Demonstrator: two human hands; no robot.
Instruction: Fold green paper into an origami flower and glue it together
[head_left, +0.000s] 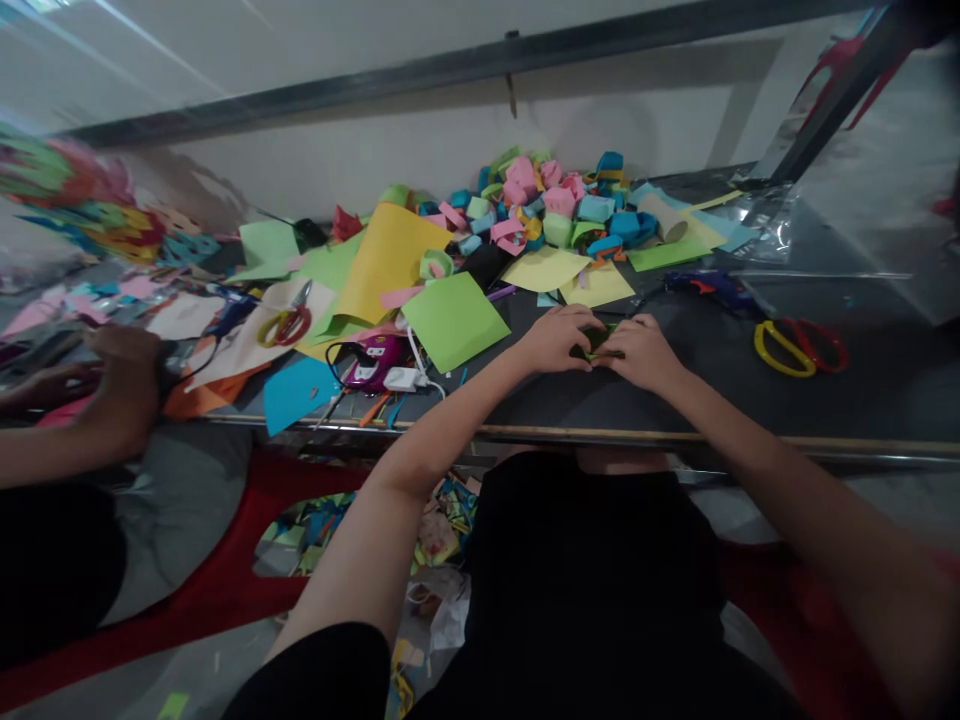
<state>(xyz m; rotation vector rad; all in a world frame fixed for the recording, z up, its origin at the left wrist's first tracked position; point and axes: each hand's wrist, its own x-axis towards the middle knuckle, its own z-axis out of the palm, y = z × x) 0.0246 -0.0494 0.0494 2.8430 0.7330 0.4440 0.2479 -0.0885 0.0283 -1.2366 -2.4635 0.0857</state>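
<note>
Both my hands meet over the dark tabletop [720, 395], close to its front edge. My left hand [561, 338] curls its fingers around one side of a small green paper piece [600, 340]. From the other side, my right hand [641, 350] pinches the same piece, and my fingers cover most of it. Left of my hands lies a flat green paper sheet [456, 322]. Yellow paper sheets [547, 270] are just behind them. To the right rest scissors [784, 350] with yellow and red handles, below a dark blue glue gun [709, 288].
A heap of folded colored paper pieces [559, 200] sits against the wall. A purple power strip [375, 360] with cords is at left, near another pair of scissors [285, 325]. A co-worker's hand [124, 350] is at far left. Paper scraps [442, 520] lie below the table.
</note>
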